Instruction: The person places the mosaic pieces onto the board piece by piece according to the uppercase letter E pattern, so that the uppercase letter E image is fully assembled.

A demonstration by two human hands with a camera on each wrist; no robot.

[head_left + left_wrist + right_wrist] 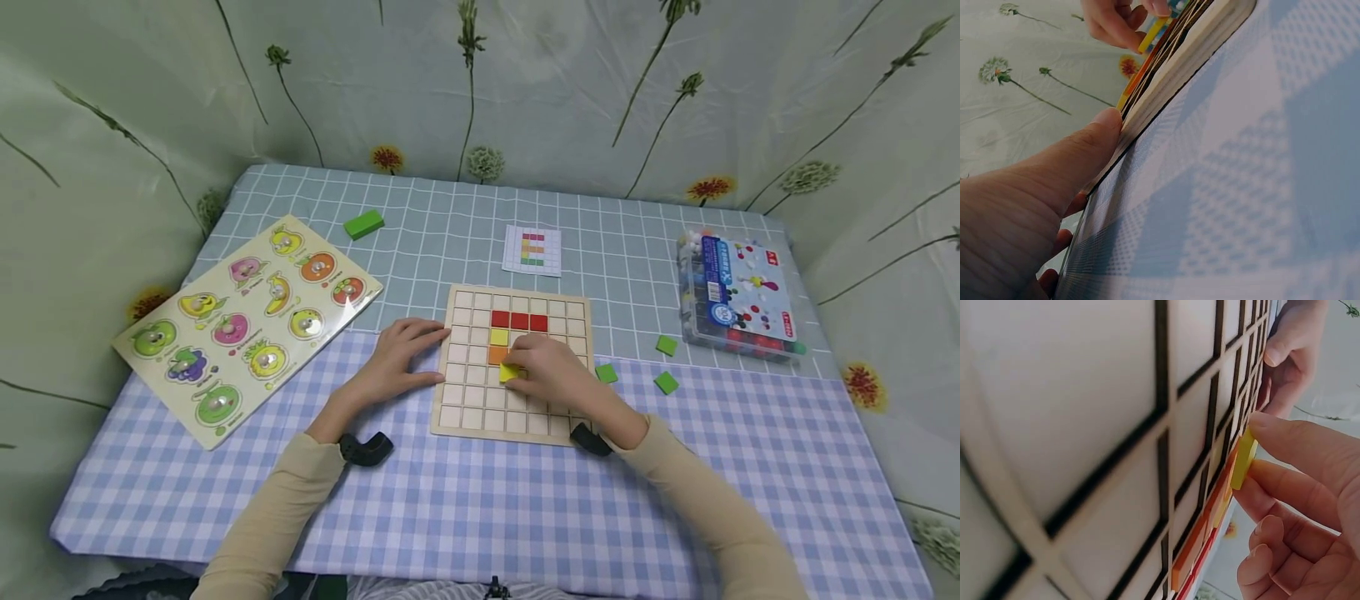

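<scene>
A wooden grid board [468, 421] lies flat on the table. Three red tiles [519, 321] form a row in its upper part, with a yellow tile [498, 337] and an orange tile [498, 355] below the row's left end. My right hand [555, 375] pinches a second yellow tile [1245, 456] between thumb and fingers, close over the cells just below the orange one. It hides part of the grid behind it. Along the board's left edge rests my left hand [397, 362], fingers fairly straight, thumb [1100, 134] at the rim.
Three loose green tiles [666, 382] lie right of the board. A printed pattern card [553, 262] is behind it. Toward the left are a fruit knob puzzle [251, 321] and a green block [364, 224]. A clear plastic box [738, 292] stands at the right.
</scene>
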